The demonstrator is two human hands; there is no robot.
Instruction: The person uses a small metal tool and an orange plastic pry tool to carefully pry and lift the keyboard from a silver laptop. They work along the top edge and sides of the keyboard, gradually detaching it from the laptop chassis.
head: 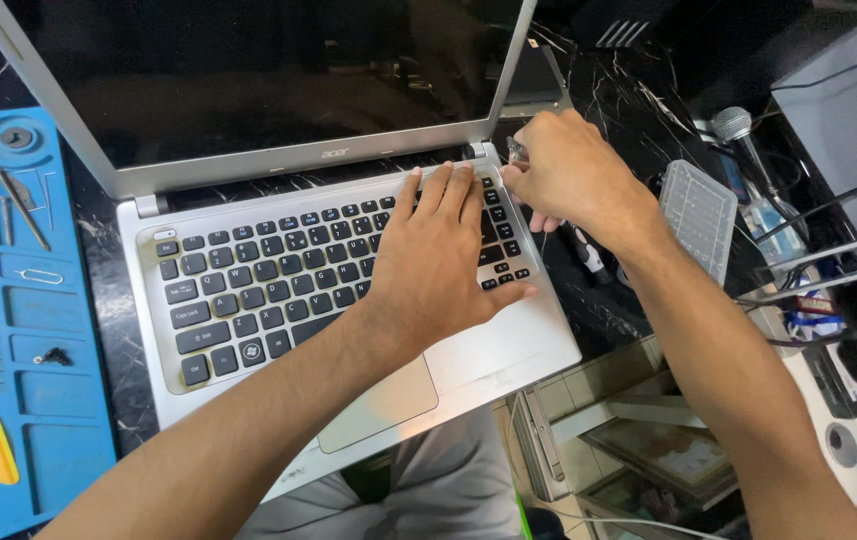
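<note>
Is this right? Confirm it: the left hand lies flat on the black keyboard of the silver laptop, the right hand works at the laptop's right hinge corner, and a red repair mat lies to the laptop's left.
One detail is wrong: the repair mat is blue, not red. The head view shows it. The rest stands: the left hand lies flat on the black keyboard of the silver laptop, and the right hand works at the right hinge corner.
</note>
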